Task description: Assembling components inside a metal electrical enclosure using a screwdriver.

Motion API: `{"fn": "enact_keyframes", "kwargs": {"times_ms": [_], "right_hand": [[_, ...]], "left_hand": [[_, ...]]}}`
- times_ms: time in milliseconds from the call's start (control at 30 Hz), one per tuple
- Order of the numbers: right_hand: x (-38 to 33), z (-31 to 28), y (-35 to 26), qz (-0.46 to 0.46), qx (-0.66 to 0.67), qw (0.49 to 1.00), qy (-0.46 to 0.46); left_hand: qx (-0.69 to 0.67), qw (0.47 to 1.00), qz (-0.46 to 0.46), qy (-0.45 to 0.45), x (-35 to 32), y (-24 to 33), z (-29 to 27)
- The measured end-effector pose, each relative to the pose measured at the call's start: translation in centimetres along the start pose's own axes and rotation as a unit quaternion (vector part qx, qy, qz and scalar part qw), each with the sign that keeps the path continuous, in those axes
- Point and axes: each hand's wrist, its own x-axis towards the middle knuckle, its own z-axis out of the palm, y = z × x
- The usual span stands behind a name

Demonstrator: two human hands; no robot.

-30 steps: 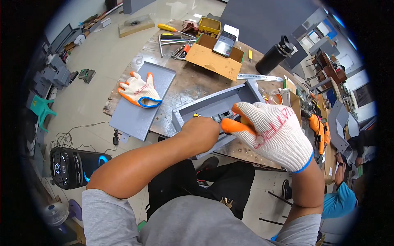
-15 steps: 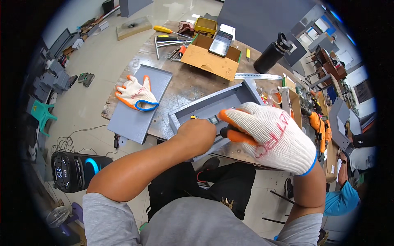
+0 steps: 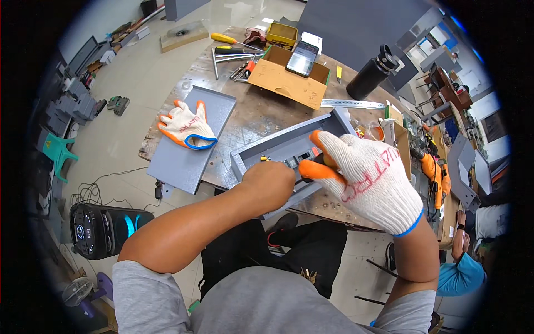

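Observation:
My bare left hand is closed at the near wall of a shallow grey metal box; whatever its fingers hold is hidden behind them. Inside the box a small dark device and a yellow-and-black part show. Just right of my left hand, my right hand, in a white knit glove with orange fingertips, grips a dark, partly yellow tool handle over the box. The glove covers most of that tool, so its kind does not show. A second such glove lies unworn on a flat grey metal panel.
Behind the box stand an open cardboard carton bearing a phone and a black bottle. A steel ruler lies between. Screwdrivers and hex keys sit far left. An orange power tool and a co-worker's arm are at right.
My right hand has turned, its index finger lifting away from the thumb, and shows more of the tool handle. My left hand stays at nearly the same place by the box wall.

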Motion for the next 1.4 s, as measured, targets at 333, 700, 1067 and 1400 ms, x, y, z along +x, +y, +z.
{"fn": "enact_keyframes", "kwargs": {"times_ms": [333,700,1067,1400], "right_hand": [[0.9,2.1,2.9,-0.176,0.121,0.974,0.074],[1.0,1.9,2.9,-0.113,0.095,0.988,0.048],[1.1,2.5,3.7,-0.108,0.09,0.988,0.062],[1.2,3.4,5.3,-0.146,0.088,0.982,0.085]], "left_hand": [[0.016,0.999,-0.017,-0.033,0.1,0.5,-0.8],[-0.006,0.999,-0.032,-0.019,0.8,1.2,-1.1],[-0.001,0.998,-0.061,0.015,1.8,1.5,-0.8],[0.027,0.998,-0.06,0.0,2.9,0.9,-0.5]]}}
